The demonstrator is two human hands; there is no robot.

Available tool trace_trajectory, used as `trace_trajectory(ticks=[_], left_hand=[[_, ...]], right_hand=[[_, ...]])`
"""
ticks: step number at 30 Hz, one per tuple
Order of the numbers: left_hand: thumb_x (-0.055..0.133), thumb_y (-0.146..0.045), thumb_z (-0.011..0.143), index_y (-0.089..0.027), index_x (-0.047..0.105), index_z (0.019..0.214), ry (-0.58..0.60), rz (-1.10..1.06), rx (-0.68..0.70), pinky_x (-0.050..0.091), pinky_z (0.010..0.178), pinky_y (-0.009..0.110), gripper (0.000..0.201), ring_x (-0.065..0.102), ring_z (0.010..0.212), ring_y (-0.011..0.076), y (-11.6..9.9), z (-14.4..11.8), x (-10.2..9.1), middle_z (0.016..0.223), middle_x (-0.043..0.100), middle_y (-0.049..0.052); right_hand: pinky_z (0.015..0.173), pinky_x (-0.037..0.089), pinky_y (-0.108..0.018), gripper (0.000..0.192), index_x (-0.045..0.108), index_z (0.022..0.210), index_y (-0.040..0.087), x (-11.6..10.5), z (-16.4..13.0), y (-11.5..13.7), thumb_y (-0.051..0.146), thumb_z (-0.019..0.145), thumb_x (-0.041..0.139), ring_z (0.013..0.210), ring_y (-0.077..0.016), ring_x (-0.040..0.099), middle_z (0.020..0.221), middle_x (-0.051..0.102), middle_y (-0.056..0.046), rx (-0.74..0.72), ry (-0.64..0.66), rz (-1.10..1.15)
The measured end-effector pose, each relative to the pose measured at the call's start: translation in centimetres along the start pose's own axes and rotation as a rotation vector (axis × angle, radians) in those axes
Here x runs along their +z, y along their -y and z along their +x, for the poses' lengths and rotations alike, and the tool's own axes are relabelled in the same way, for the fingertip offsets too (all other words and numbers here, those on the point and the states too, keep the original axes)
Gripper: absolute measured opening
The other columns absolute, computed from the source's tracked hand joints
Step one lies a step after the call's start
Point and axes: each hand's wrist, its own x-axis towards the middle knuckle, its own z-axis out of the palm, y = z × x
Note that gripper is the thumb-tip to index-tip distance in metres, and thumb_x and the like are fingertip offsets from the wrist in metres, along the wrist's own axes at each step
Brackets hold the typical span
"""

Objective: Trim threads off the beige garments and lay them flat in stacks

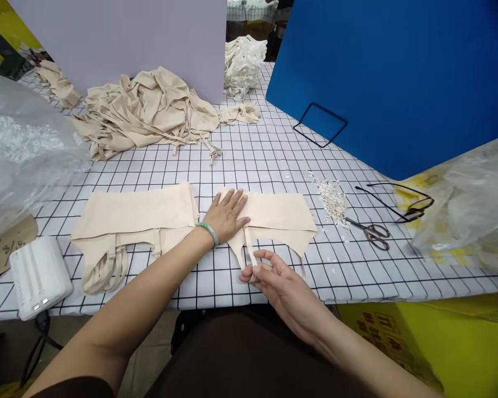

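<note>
A beige garment (280, 215) lies flat near the front edge of the gridded table (257, 155). My left hand (227, 214), with a green bangle at the wrist, presses flat on its left part, fingers spread. My right hand (280, 284) pinches the end of one thin strap (249, 250) of that garment between thumb and fingers. To the left lies a stack of folded beige garments (136, 221) with their straps hanging toward the table edge.
A heap of unfolded beige garments (149, 110) sits at the back. Scissors (371, 232) and a pile of small white scraps (332, 200) lie to the right. A blue board (398, 72), clear plastic bags (473, 204) and a white device (39, 276) surround the work area.
</note>
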Motion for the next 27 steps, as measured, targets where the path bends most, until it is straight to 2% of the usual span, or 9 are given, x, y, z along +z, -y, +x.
trace_trajectory(ticks=[3,7,10,12,15,17,20,23,27], left_hand=[[0.043,-0.046,0.098,-0.022,0.032,0.153,0.003,0.024,-0.002,0.012,0.122,0.057,0.061,0.017,0.152,0.0304,0.2,-0.1,0.5,0.163,0.024,0.008],[0.039,-0.047,0.099,-0.021,0.028,0.154,0.05,0.063,-0.014,0.011,0.122,0.056,0.062,0.015,0.152,0.0298,0.1,0.1,0.2,0.164,0.021,0.008],[0.037,-0.047,0.1,-0.019,0.024,0.155,0.109,0.105,-0.027,0.009,0.122,0.057,0.063,0.012,0.153,0.0296,0.0,0.2,-0.5,0.165,0.017,0.009],[0.037,-0.046,0.1,-0.017,0.024,0.155,0.121,0.108,-0.041,0.009,0.122,0.059,0.063,0.012,0.152,0.0306,-0.1,0.0,-0.9,0.165,0.017,0.01],[0.04,-0.039,0.1,-0.013,0.032,0.151,0.038,0.086,-0.04,0.012,0.12,0.062,0.059,0.016,0.151,0.0333,-0.9,-0.7,-0.9,0.162,0.026,0.014],[0.045,-0.03,0.098,-0.01,0.044,0.144,-0.085,0.048,0.026,0.017,0.12,0.061,0.05,0.023,0.149,0.034,-2.6,-1.1,-0.5,0.156,0.036,0.016],[0.049,-0.02,0.094,-0.012,0.059,0.125,-0.223,-0.096,0.246,0.036,0.113,0.058,0.034,0.045,0.135,0.0303,-6.7,-1.7,1.0,0.139,0.056,0.015],[0.049,-0.014,0.093,-0.014,0.064,0.114,-0.203,-0.257,0.445,0.049,0.103,0.049,0.026,0.056,0.119,0.0252,-10.7,-2.0,3.2,0.125,0.064,0.014],[0.05,-0.006,0.088,-0.008,0.064,0.115,-0.157,-0.343,0.465,0.052,0.101,0.041,0.03,0.06,0.113,0.0238,-12.6,-2.0,5.0,0.12,0.065,0.017]], right_hand=[[0.103,0.043,-0.036,0.041,0.053,0.104,0.025,-0.4,-0.3,-1.3,0.038,0.073,0.076,0.109,-0.0209,0.063,0.091,0.072,-0.003,-0.004,0.014,0.044],[0.106,0.042,-0.036,0.038,0.06,0.097,0.023,-0.7,-0.5,-2.5,0.035,0.068,0.08,0.117,-0.0213,0.061,0.105,0.071,-0.006,0.002,0.067,0.148],[0.107,0.043,-0.036,0.039,0.067,0.102,0.023,-2.6,-1.9,-3.2,0.04,0.069,0.081,0.124,-0.0231,0.056,0.12,0.066,-0.007,-0.053,0.094,0.093],[0.104,0.044,-0.039,0.039,0.069,0.102,0.023,-5.4,-3.2,-4.1,0.046,0.073,0.079,0.119,-0.0248,0.059,0.118,0.067,-0.008,-0.159,0.011,-0.031],[0.096,0.048,-0.044,0.044,0.071,0.092,0.021,-10.2,-4.8,-6.3,0.058,0.068,0.079,0.097,-0.0264,0.065,0.094,0.071,-0.008,-0.256,-0.295,-0.23],[0.091,0.049,-0.044,0.05,0.071,0.087,0.02,-12.3,-5.1,-8.1,0.063,0.063,0.079,0.092,-0.0273,0.064,0.089,0.07,-0.008,-0.26,-0.455,-0.298],[0.094,0.048,-0.042,0.052,0.07,0.1,0.021,-12.5,-3.8,-10.1,0.061,0.066,0.077,0.103,-0.0274,0.061,0.108,0.068,-0.009,-0.34,-0.475,-0.321],[0.096,0.046,-0.038,0.045,0.069,0.094,0.021,-11.3,-2.3,-10.4,0.058,0.069,0.076,0.105,-0.0254,0.059,0.106,0.066,-0.008,-0.466,-0.436,-0.339],[0.083,0.047,-0.033,0.041,0.065,0.076,0.019,-11.8,-3.1,-9.6,0.058,0.07,0.077,0.082,-0.0205,0.059,0.08,0.063,-0.003,-0.378,-0.316,-0.243]])
